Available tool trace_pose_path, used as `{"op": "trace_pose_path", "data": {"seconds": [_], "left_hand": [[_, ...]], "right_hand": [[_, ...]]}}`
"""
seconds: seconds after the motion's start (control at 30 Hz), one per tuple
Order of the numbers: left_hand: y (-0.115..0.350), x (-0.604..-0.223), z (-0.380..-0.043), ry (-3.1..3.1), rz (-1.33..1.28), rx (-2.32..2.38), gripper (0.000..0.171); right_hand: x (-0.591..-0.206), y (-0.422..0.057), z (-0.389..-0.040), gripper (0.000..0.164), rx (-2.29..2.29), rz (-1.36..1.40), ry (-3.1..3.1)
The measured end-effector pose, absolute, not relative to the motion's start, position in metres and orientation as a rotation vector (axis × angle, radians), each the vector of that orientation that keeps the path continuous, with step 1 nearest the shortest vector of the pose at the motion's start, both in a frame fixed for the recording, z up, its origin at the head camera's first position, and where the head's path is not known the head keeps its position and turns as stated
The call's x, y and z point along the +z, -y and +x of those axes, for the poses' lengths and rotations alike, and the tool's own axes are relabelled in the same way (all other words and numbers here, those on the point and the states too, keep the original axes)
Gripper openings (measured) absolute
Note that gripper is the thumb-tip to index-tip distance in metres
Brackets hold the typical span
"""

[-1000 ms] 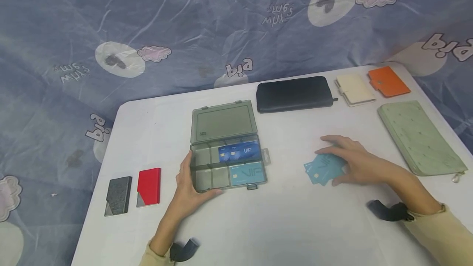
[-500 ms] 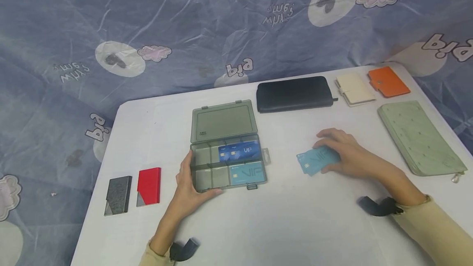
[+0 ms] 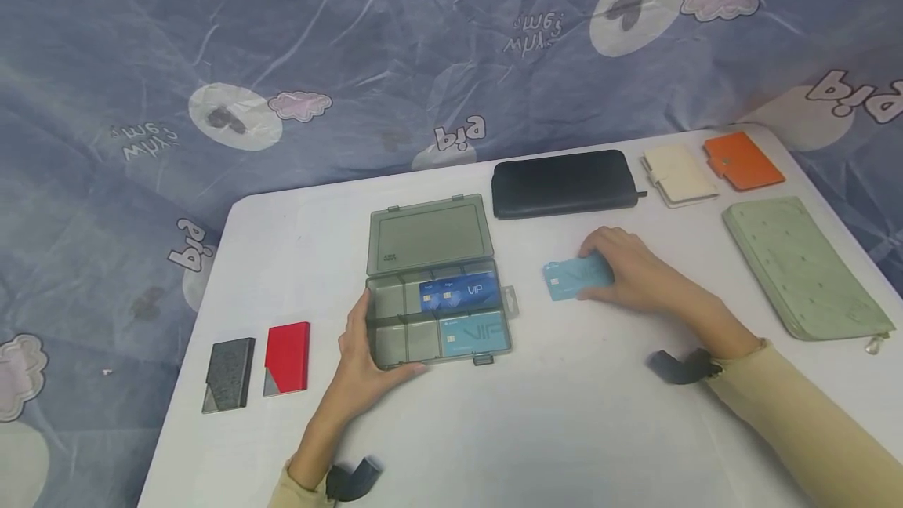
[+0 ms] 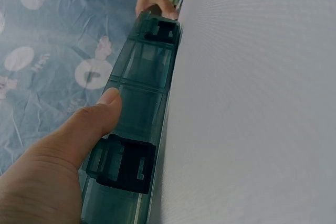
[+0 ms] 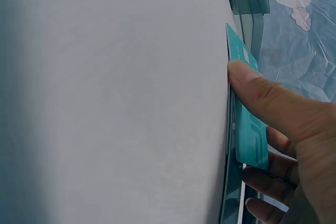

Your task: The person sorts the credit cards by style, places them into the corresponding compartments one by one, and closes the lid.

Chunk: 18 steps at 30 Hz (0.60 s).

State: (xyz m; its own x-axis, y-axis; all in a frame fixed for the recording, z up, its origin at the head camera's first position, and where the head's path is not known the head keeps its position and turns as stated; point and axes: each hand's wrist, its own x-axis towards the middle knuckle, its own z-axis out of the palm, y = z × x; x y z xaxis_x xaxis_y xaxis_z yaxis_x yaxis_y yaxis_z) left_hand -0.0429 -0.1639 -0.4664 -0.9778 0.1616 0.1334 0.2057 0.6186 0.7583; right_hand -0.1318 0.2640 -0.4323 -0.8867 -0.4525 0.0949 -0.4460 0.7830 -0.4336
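Head view shows a grey see-through organiser box (image 3: 437,312) lying open on the white desk (image 3: 550,429), its lid (image 3: 428,234) folded back flat toward the far side. Its tray is split into two rows of compartments: the far row holds dark blue cards (image 3: 458,290) marked VIP at its right end, the near row holds a light blue card (image 3: 474,333) at its right end, and the compartments on the left of both rows look bare. The left hand (image 3: 367,367) grips the box at its near left corner, thumb up along the left wall and fingers curled under the front edge; the left wrist view shows the thumb (image 4: 102,109) pressed against the box wall (image 4: 137,114) beside a dark latch (image 4: 126,166). The right hand (image 3: 628,273) is closed in a pinch grip on light blue cards (image 3: 573,279), held just right of the box and apart from it; the right wrist view shows the thumb (image 5: 257,95) on top of the cards (image 5: 247,124) and the fingers beneath. Along the far edge lie a black zip wallet (image 3: 564,183), a cream card holder (image 3: 677,176) and an orange card holder (image 3: 742,160), all shut; a pale green wallet (image 3: 797,265) lies at the right. Near the left edge sit a grey card case (image 3: 228,375) and a red card case (image 3: 286,359), side by side.
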Motion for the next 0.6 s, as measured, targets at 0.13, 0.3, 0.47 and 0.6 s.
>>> {"op": "trace_pose_path", "data": {"seconds": [0.13, 0.3, 0.47, 0.6], "left_hand": [[0.1639, -0.466, -0.0427, 2.778, -0.316, -1.315, 0.124], [0.1642, -0.4655, -0.0427, 2.779, -0.315, -1.315, 0.124], [0.164, -0.4656, -0.0431, 2.784, -0.315, -1.318, 0.123], [0.1641, -0.4659, -0.0435, 2.786, -0.318, -1.317, 0.123]], "right_hand": [[-0.4318, -0.2622, -0.1325, 0.06, -0.676, -0.681, -2.949], [-0.4338, -0.2636, -0.1332, 0.064, -0.661, -0.722, -2.926], [-0.4368, -0.2672, -0.1349, 0.064, -0.702, -0.764, -2.885], [-0.4364, -0.2699, -0.1358, 0.06, -0.732, -0.76, -2.867]]}}
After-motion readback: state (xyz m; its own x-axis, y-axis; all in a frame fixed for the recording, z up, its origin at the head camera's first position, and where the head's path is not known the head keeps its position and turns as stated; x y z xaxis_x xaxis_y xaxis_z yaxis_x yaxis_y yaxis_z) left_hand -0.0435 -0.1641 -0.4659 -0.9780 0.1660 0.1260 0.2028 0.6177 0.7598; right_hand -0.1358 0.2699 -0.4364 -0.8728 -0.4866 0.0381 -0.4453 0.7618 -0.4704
